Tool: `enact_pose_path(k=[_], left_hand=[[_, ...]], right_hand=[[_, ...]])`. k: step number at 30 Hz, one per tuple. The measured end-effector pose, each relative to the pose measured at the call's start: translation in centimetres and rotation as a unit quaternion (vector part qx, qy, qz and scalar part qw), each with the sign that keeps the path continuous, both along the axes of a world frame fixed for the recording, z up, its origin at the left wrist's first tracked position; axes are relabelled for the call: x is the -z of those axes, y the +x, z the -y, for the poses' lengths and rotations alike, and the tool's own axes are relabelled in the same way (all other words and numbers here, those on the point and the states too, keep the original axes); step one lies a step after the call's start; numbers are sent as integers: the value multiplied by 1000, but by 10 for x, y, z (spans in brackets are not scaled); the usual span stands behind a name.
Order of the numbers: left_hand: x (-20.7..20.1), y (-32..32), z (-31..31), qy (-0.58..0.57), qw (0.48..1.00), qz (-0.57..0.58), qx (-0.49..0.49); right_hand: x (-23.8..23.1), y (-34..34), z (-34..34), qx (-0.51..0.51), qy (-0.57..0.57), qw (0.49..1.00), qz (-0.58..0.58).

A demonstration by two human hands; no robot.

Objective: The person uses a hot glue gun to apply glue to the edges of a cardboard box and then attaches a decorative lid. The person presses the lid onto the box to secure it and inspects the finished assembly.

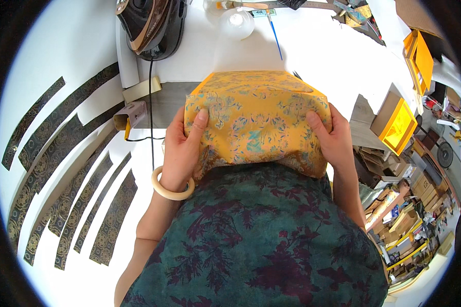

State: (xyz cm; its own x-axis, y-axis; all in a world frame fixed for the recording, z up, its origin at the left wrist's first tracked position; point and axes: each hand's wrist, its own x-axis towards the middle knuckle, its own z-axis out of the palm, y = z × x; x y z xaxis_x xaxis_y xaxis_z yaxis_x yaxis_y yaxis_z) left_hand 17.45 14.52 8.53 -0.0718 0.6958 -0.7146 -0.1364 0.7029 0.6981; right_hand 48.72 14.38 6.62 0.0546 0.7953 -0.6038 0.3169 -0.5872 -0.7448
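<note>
A yellow box (261, 79) covered in floral brocade stands before me at the near edge of the worktable. Its patterned fabric (256, 125) drapes down the side facing me, with loose, wavy folds along the lower edge. My left hand (186, 138) grips the left side, thumb pressed on the front of the cloth and fingers behind. On the right side, my right hand (335, 135) grips the same way, its thumb flat on the cloth. The fingers of both hands are partly hidden. A pale bangle (173, 190) circles my left wrist.
Dark patterned fabric strips (71, 204) lie on the white surface to the left. An iron (153, 25) stands at the far left, its black cord (151, 102) running toward me. A round bottle (236, 24) and a blue brush (275, 36) lie beyond. Open yellow boxes (398, 125) sit right.
</note>
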Motion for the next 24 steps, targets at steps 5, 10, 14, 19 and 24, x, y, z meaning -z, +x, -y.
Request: enact_pose_path(k=[5,10,14,19,24], left_hand=[[11,-14,-1,58,995,-50,68],[17,-36,-21,281,874,-311,245],[6,-31,-38,325,817,-329,343],[7,-25,-34,338,857,-269,283],[13,-25,-28,384,840,-275,265]], right_hand=[[0,5,-3,-1,-18,1000,3],[-8,3,-13,-18,94,995,31],[-8,7,-26,-101,184,976,59],[-14,6,-26,-111,228,963,95],[-6,7,-20,-108,293,943,112]])
